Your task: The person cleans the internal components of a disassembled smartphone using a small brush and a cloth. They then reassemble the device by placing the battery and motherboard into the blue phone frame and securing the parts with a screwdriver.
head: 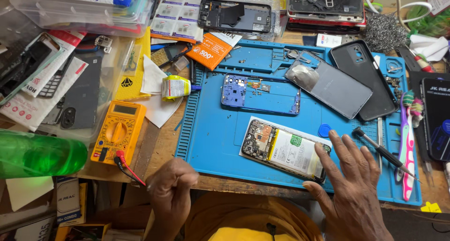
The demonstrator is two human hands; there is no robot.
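Nearest to the camera, the left hand (172, 190) is closed in a loose fist at the bench edge, near the red probe lead (127, 168) of the yellow multimeter (117, 131); what it holds I cannot tell. Right hand (349, 185) lies flat, fingers spread wide, beside the opened phone (286, 150) on the blue mat (211, 133) — its fingertip touches the phone's corner. I judge steady, light pressure away from the battery is best here.

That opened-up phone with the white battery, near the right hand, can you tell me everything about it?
The opened, backless phone lies flat and slightly slanted on a white sheet on the blue rubber work mat. Its insides show: a dark circuit board with coppery parts at the left end and a big white battery with a green patch in the middle. The right hand rests spread beside it, fingertips touching its right end.
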